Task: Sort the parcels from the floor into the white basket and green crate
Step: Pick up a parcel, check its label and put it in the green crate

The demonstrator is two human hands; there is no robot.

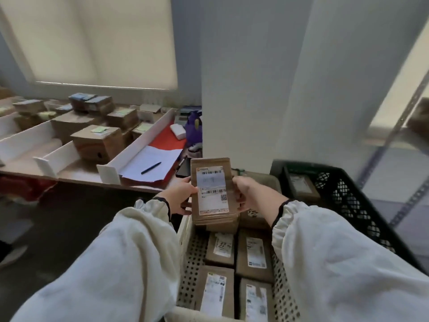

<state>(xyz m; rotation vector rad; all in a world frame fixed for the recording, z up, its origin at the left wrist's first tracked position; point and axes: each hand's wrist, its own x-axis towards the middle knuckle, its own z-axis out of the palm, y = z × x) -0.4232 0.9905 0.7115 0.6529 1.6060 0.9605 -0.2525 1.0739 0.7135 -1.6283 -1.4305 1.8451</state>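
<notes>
A pale wall with a drawn blind (92,38) and a broad white pillar (243,77) fill the background. Below them stands the white basket (188,259), its perforated wall showing between two cream sleeves. Both forearms reach forward over the basket and meet above its far end. There they hold a brown parcel (212,189) upright with its label (211,191) facing the camera. The left hand (178,197) grips the parcel's left edge, with the thumb laid on the front beside the label and the fingers tucked behind. The right hand (250,194) shows its back to the camera, and its fingers curl round the right edge. Layered edges under the parcel suggest it may be the top of a small stack, though blur makes that unsure. The white label carries a barcode near the top, another lower down, a QR code at the lower right and a small orange mark at the upper left. Its text is too smeared to read. Inside the basket four more labelled parcels (220,248) lie flat in two rows. To the right of the basket sits the green crate (348,201), with one parcel inside it. To the left of the basket and beyond it, a table (76,173) bears cardboard boxes and a written sheet (160,156) with a pen (151,168) on it.
</notes>
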